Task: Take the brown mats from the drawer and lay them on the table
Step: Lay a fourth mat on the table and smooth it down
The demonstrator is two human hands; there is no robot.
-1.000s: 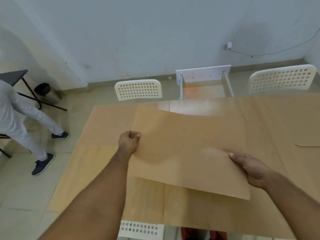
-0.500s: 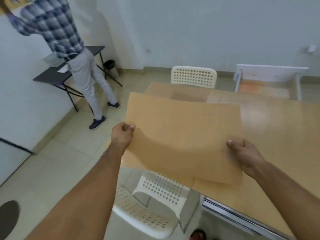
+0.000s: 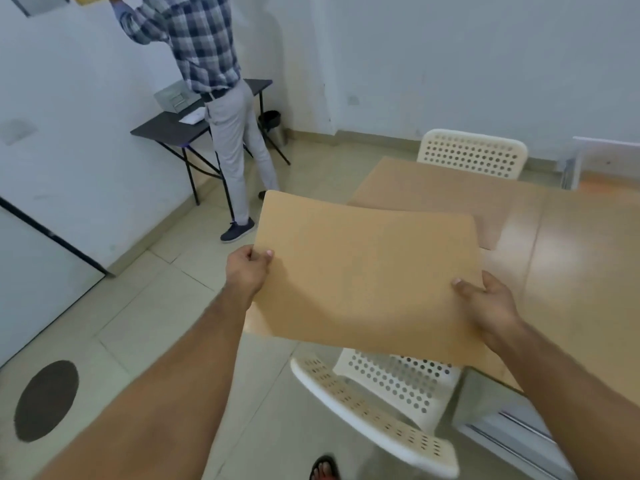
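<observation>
Brown mat [image 3: 367, 278]: one, plain, held nearly level between both hands.
Left hand [image 3: 247, 271]: thumb on top, fingers curled under the mat's left edge.
Right hand [image 3: 485, 303]: thumb on top, fingers beneath the right edge.
Beyond the grip: table [image 3: 512, 258], with a second mat [image 3: 433, 192] lying flat on it.
Below the grip: white chair [image 3: 381, 403].

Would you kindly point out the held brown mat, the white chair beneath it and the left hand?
flat brown mat [image 3: 367, 275]: head view, its middle.
white perforated plastic chair [image 3: 398, 382]: head view, round-holed panel.
left hand [image 3: 246, 271]: head view, its back.
</observation>
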